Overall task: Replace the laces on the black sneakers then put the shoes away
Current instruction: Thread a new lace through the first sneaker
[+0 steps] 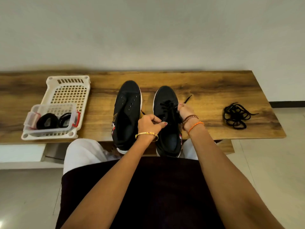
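- Two black sneakers side by side at mid-frame on the wooden counter (206, 90), toes toward the wall, heels hanging over the near edge; white soles showing at both ends.
- Left sneaker (127, 106) unlaced, bare eyelets visible down its front; right sneaker (166, 98) partly threaded with a black lace (168, 105) crossing its upper eyelets.
- Left hand (149, 123) just below centre, between the two shoes, fingers curled and pinching one black lace end; short tip of that end poking out toward the upper left of the knuckles; gold bangle (146, 134) on the wrist.
- Right hand (185, 109) right of centre, against the outer side of the right sneaker, fingertips pinching the other lace end (188, 99), tip angled toward the upper right; brown and orange thread bands (193, 121) at the wrist.
- Loose tangle of black laces (236, 115) at the right of the frame, on the counter, well apart from the shoes.
- White perforated tray (69, 90) at the left of the frame on the counter; clear plastic box (49, 119) with red clips inside its near end, holding dark coiled items, too blurred to identify.
- White-clad knees and dark garment filling the lower frame; pale wall across the top; tiled floor at lower left and right.
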